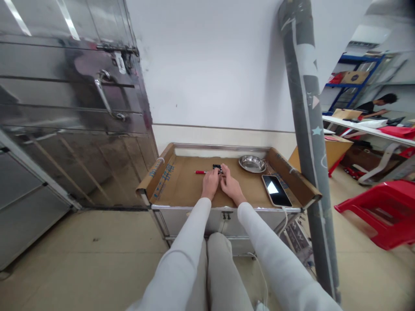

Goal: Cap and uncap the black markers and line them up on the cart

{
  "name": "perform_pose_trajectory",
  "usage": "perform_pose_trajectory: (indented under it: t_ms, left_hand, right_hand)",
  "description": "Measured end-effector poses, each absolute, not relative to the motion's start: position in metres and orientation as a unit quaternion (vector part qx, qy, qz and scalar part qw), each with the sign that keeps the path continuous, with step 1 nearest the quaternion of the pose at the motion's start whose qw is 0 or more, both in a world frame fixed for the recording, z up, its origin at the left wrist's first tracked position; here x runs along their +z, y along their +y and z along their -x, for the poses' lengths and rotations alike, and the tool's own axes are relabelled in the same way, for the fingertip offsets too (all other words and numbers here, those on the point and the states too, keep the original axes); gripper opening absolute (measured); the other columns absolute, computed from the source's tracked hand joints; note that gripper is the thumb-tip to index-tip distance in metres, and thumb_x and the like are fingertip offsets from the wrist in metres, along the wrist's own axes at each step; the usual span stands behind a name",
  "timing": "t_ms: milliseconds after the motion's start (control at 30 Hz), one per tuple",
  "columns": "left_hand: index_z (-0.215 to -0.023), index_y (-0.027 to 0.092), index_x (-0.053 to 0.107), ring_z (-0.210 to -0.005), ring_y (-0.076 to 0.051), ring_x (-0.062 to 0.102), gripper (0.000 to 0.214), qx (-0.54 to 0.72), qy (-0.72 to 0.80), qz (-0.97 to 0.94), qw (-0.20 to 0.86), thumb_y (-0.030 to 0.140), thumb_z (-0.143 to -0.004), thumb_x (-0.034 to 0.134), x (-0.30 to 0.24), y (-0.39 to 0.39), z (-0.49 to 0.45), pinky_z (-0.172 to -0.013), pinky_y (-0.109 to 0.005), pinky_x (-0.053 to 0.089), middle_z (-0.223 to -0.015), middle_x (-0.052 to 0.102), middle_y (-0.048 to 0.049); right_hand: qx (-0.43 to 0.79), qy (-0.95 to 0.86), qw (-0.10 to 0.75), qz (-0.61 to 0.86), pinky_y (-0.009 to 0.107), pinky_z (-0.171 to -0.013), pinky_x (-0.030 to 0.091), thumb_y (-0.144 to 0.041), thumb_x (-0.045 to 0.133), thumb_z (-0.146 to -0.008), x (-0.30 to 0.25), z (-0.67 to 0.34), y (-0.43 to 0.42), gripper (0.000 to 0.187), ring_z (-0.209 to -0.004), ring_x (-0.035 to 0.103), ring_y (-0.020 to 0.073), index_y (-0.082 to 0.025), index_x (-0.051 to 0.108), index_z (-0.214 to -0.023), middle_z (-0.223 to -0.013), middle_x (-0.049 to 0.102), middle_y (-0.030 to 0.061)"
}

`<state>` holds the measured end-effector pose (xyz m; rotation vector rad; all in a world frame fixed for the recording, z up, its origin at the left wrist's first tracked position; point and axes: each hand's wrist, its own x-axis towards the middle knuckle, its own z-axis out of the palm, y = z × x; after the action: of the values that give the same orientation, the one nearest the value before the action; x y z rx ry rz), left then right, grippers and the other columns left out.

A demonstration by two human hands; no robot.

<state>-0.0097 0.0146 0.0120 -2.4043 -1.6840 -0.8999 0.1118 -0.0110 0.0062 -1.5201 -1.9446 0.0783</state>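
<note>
My left hand point(210, 183) and my right hand point(231, 185) meet over the middle of a cardboard-lined cart top point(184, 190). Both hands have their fingers bent and drawn together at the fingertips. Between them is a small dark piece, mostly covered by the fingers, so its kind is not clear. Just beyond the fingertips lies a small black object point(216, 166). A thin tool with a red handle point(200, 172) rests left of my left hand, its other end reaching toward the fingers.
A round metal dish point(252, 163) stands at the back right of the cart. Nearer lies a phone point(276, 190) with a white cable. A tall wrapped roll point(308, 129) leans at the cart's right side. Farther right are a red stool point(382, 211) and a person point(372, 107) at a table.
</note>
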Motion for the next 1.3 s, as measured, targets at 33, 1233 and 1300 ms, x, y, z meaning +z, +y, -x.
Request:
perform_pose_trajectory:
  t_ms: [33, 1233, 1300]
  left_hand:
    - [-0.109, 0.016, 0.055, -0.097, -0.022, 0.061, 0.019, -0.29, -0.567, 0.77, 0.05, 0.023, -0.097, 0.042, 0.012, 0.015, 0.009, -0.088, -0.033, 0.044, -0.102, 0.067, -0.0094]
    - [-0.104, 0.008, 0.053, -0.096, -0.022, 0.058, 0.024, -0.259, -0.668, 0.69, 0.097, 0.008, -0.092, 0.032, 0.005, 0.023, 0.007, -0.085, -0.033, 0.047, -0.11, 0.055, -0.0165]
    - [-0.104, 0.008, 0.053, -0.099, -0.023, 0.057, 0.023, -0.256, -0.653, 0.707, 0.09, 0.007, -0.09, 0.036, 0.007, 0.023, 0.006, -0.088, -0.034, 0.046, -0.113, 0.053, -0.0173]
  right_hand:
    - [0.031, -0.739, 0.332, 0.585, 0.03, -0.084, 0.048, -0.021, 0.036, -0.091, 0.005, -0.112, -0.01, 0.055, -0.1, 0.065, 0.0213, -0.016, 0.027, -0.146, -0.122, 0.065, 0.0108]
    - [-0.022, -0.7, 0.254, 0.667, 0.033, -0.092, 0.039, -0.011, 0.041, -0.086, 0.003, -0.107, 0.003, 0.032, -0.103, 0.053, 0.0231, -0.015, 0.059, -0.113, -0.113, 0.06, 0.0123]
    - [-0.024, -0.699, 0.252, 0.669, 0.034, -0.09, 0.038, -0.012, 0.04, -0.088, 0.002, -0.107, 0.004, 0.029, -0.102, 0.053, 0.0231, -0.016, 0.06, -0.11, -0.111, 0.061, 0.0123]
